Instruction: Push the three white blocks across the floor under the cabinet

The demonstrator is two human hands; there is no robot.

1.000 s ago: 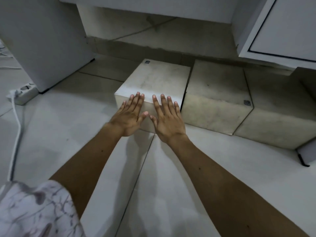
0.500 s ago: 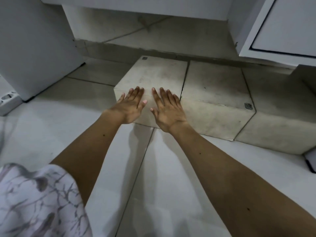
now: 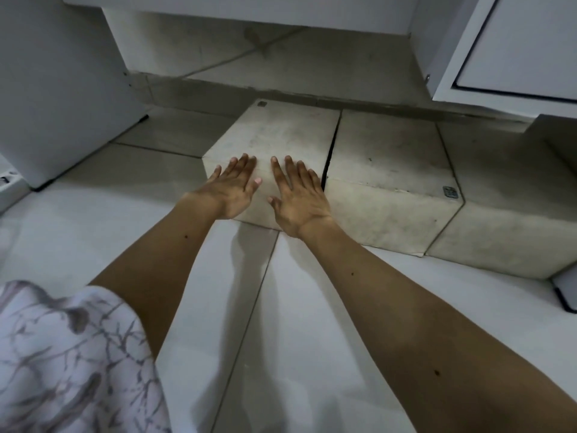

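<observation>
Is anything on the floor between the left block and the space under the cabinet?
Nothing visible. Both hands, left and right, lie flat on the left block; its far edge is already at the dark step below the cabinet.

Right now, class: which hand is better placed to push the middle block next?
Right hand: it rests on the left block beside the gap, nearest the middle block. The left hand lies farther away.

Both your arms reach straight forward and down, elbows nearly locked, bare from the patterned sleeve [image 3: 71, 354] on your left. Your left hand [image 3: 229, 190] and right hand [image 3: 296, 200] lie flat side by side, palms down, fingers extended and slightly spread, thumbs nearly meeting.
</observation>
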